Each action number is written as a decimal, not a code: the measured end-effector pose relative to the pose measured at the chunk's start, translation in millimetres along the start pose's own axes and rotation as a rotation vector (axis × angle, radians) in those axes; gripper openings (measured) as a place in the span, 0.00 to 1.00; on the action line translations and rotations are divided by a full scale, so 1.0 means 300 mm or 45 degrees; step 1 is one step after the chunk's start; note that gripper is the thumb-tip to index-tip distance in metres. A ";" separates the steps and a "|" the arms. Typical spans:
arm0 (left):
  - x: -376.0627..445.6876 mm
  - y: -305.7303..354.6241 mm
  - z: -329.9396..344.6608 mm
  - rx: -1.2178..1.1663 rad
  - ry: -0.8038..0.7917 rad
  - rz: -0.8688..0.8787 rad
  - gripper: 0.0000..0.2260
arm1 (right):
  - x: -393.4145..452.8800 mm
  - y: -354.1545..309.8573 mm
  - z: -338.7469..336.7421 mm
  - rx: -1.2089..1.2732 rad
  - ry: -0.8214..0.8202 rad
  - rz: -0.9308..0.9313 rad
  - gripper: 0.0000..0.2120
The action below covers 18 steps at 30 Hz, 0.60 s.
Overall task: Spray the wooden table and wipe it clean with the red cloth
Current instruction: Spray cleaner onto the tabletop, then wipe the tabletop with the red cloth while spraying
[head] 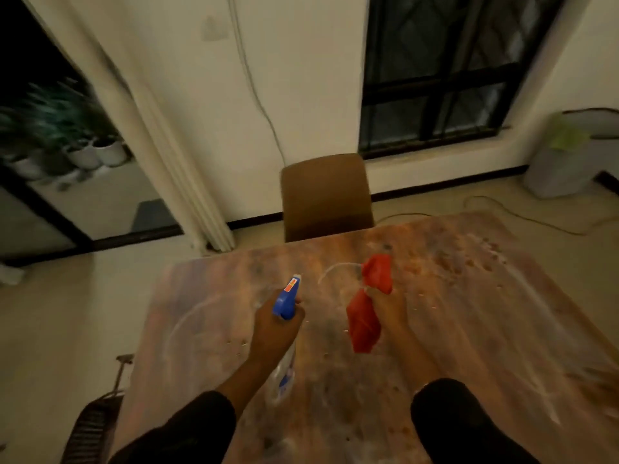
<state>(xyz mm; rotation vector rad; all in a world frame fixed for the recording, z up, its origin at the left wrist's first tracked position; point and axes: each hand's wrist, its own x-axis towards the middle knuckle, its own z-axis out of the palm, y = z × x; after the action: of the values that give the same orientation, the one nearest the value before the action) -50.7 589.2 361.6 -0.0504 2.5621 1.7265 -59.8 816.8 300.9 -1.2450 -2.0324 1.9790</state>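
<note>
The wooden table fills the lower middle and right of the head view, marked with whitish streaks and small spots. My left hand holds a spray bottle with a blue trigger head above the table's left part, nozzle pointing away from me; its clear body hangs below my hand. My right hand is shut on the red cloth, which sticks out above and below my fist, over the table's middle.
A brown chair stands at the table's far edge. A dark window is behind it. Cables run over the floor at the right, near a grey bin. Potted plants stand at the far left.
</note>
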 end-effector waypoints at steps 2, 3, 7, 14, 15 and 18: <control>0.029 -0.089 -0.189 0.016 0.096 -0.055 0.04 | -0.061 -0.028 0.169 -0.023 -0.032 -0.050 0.22; 0.042 -0.134 -0.267 0.025 0.120 -0.082 0.03 | -0.085 -0.032 0.244 -0.035 -0.058 -0.071 0.24; 0.088 -0.283 -0.544 0.096 0.206 -0.169 0.04 | -0.165 -0.020 0.538 -0.076 -0.190 -0.083 0.26; 0.161 -0.517 -0.883 0.211 0.191 -0.324 0.07 | -0.260 0.025 0.911 -0.142 -0.275 -0.078 0.27; 0.165 -0.533 -0.909 0.224 0.176 -0.336 0.08 | -0.266 0.030 0.943 -0.160 -0.279 -0.082 0.27; 0.177 -0.578 -0.975 0.296 0.148 -0.345 0.11 | -0.280 0.055 1.034 -0.266 -0.274 -0.084 0.26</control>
<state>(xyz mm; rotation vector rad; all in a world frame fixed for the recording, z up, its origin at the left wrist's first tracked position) -101.2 253.1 307.4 -0.4766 2.6665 1.3626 -162.7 513.5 270.7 -1.0167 -2.4016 1.9904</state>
